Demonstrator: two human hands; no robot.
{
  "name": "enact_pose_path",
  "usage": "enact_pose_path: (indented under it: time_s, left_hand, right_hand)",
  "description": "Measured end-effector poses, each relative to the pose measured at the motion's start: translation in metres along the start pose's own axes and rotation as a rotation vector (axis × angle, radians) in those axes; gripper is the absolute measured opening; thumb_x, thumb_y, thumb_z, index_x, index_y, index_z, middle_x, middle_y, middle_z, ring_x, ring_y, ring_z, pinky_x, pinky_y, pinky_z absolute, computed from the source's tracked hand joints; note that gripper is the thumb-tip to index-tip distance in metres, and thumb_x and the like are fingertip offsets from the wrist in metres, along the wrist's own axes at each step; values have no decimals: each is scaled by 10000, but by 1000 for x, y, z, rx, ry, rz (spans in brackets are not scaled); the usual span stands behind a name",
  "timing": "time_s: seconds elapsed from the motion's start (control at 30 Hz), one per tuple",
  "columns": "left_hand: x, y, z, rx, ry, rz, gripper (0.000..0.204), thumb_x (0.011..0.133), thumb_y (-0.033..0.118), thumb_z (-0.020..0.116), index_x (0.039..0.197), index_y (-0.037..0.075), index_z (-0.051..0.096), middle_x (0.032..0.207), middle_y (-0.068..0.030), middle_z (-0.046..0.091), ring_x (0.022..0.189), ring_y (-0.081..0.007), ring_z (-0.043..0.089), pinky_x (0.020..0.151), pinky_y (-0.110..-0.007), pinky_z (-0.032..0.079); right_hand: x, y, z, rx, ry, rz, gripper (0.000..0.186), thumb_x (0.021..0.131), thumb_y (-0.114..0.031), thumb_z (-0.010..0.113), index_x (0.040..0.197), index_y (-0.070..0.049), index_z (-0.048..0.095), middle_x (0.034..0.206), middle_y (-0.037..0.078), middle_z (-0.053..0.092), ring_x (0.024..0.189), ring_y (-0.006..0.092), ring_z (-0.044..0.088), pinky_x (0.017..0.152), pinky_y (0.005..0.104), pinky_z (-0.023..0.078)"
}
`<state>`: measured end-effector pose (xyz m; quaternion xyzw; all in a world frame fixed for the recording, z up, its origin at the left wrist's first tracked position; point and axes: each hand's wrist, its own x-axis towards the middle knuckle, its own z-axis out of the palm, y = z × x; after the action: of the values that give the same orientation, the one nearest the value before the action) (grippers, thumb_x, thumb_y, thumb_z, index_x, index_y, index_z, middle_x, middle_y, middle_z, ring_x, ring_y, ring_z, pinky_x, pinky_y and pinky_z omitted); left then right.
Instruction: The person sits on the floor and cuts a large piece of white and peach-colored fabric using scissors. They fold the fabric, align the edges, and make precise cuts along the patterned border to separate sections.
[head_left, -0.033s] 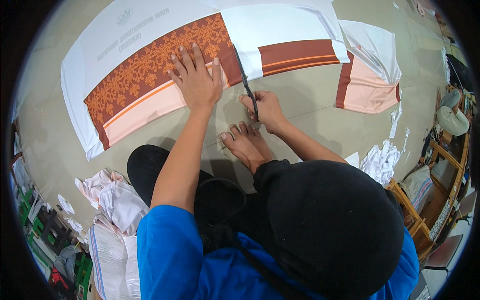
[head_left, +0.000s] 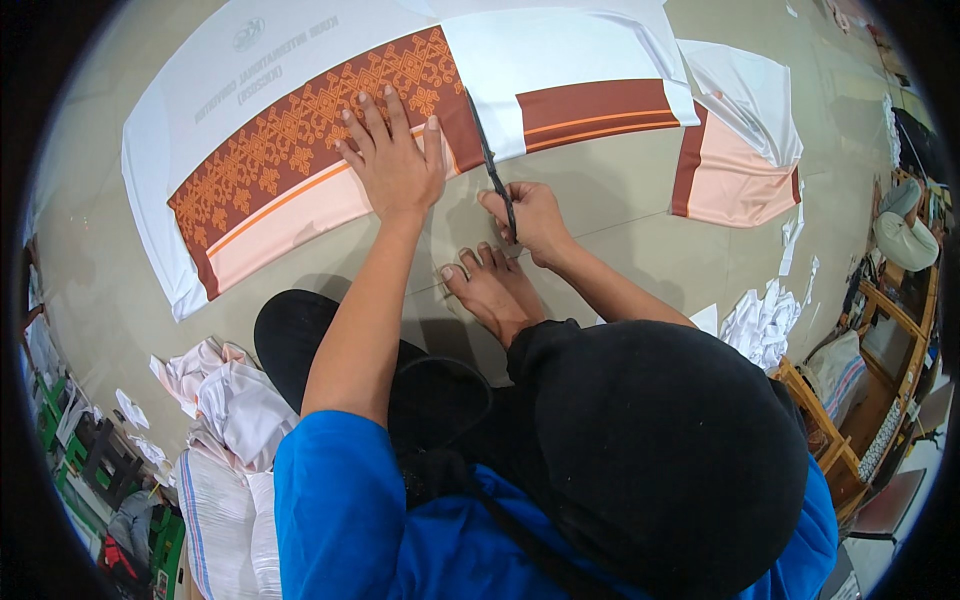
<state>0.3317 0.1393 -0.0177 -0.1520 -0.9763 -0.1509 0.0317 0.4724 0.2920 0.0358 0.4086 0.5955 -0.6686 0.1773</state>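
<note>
A long piece of printed fabric (head_left: pixel 250 215) is spread on the tiled floor, brown with an orange pattern, a peach band and white parts. On its brown and peach area my left hand (head_left: pixel 393 165) lies flat, fingers spread. My right hand (head_left: pixel 528 218) grips black scissors (head_left: pixel 490 165) by the handles. Their blades lie along the edge between the patterned panel and the white fabric (head_left: pixel 570 50) with a brown striped band. How far the blades are parted is hard to see. My bare foot (head_left: pixel 490 288) rests just below the scissors.
To the right lies a folded peach, brown and white fabric piece (head_left: pixel 740 180), with white scraps (head_left: pixel 762 325) below it. Crumpled cloth (head_left: pixel 235 405) and a white woven sack (head_left: pixel 220 510) sit at lower left. A wooden frame (head_left: pixel 895 310) stands at the right rim.
</note>
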Motion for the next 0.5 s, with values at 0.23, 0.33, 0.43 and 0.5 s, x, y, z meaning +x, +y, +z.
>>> enact_pose_path:
  time_s: [0.23,0.33,0.43,0.5]
  left_hand:
    - [7,-1,5,19,5,4,801,1163,621,340,1807,156,232,1839,-251,225,1692,-526,154,1331,-732,107]
    - [7,0,5,17,-1,2,805,1163,625,338,1809,158,223,1842,-248,219,1693,-524,149,1332,-732,104]
    - [7,0,4,18,-3,1,809,1163,628,339,1810,160,216,1843,-245,218,1695,-523,145,1333,-731,104]
    - [7,0,3,17,-6,-2,810,1162,629,341,1811,162,212,1843,-244,219,1695,-522,144,1334,-729,104]
  right_hand:
    - [8,-2,-2,11,-10,-10,376,957,-346,866,824,-39,694,654,-1,609,512,86,534,479,275,398]
    - [12,-8,-2,-4,-6,-44,382,949,-360,870,852,-32,699,658,-3,609,515,88,538,484,272,403]
    - [17,-15,-1,15,-2,-11,387,944,-369,871,889,-24,704,664,-1,611,520,87,544,487,271,407]
    - [21,-18,0,12,2,-30,394,924,-361,854,815,-20,692,630,24,617,515,116,566,480,305,421]
